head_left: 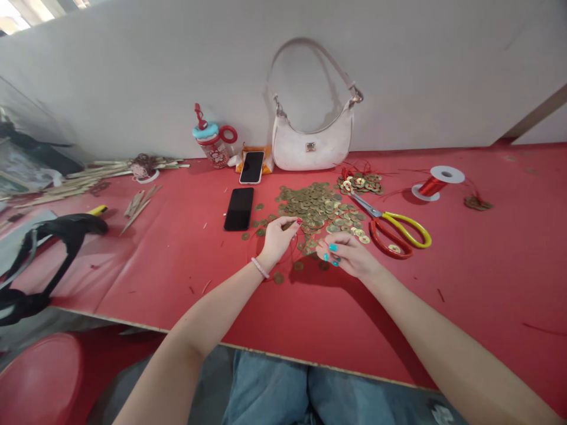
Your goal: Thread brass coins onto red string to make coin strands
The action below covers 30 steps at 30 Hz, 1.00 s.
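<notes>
A heap of brass coins with holes lies on the red table. My left hand reaches to the near left edge of the heap, its fingers pinched on a thin red thread that loops beside the wrist. My right hand rests just right of it, fingers curled around something small, probably coins, near the heap's front edge. A few loose coins lie by my left wrist.
Yellow and red scissors lie right of the heap. A red thread spool and a strung coin bundle sit farther back. Two phones, a cup and a white handbag stand by the wall. Sticks lie at left.
</notes>
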Motion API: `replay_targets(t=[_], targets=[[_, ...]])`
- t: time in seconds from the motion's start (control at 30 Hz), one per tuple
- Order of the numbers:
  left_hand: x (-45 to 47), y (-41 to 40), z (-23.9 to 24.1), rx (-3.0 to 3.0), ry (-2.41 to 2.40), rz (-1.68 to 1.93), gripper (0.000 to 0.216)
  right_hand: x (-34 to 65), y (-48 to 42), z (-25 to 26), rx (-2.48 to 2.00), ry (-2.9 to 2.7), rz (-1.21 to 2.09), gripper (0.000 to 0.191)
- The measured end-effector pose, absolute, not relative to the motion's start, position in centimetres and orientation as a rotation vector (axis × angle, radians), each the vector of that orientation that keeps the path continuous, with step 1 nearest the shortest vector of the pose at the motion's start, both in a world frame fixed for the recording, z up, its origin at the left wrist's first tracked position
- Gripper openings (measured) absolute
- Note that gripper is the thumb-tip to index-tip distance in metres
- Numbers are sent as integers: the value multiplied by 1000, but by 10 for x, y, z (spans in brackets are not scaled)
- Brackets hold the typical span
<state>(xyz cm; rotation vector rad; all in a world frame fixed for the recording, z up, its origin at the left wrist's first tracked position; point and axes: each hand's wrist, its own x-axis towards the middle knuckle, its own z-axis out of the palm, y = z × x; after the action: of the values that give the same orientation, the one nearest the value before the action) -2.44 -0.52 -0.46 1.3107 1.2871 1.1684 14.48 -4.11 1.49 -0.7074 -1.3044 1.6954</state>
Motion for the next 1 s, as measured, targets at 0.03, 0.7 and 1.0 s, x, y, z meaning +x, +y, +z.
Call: replay_targets(t=[0.03,0.7,1.0], targets=[[-25,-5,-5,1322,1285,1173,26,144,-41,14,-734,-1363,1675,30],[-26,-6,-3,1286,1302,1145,28,143,-33,10,-887,-1169,1513,22],[-24,-10,0,1550,1340,1153,16,174,-12,15,-702,-756,1477,20]])
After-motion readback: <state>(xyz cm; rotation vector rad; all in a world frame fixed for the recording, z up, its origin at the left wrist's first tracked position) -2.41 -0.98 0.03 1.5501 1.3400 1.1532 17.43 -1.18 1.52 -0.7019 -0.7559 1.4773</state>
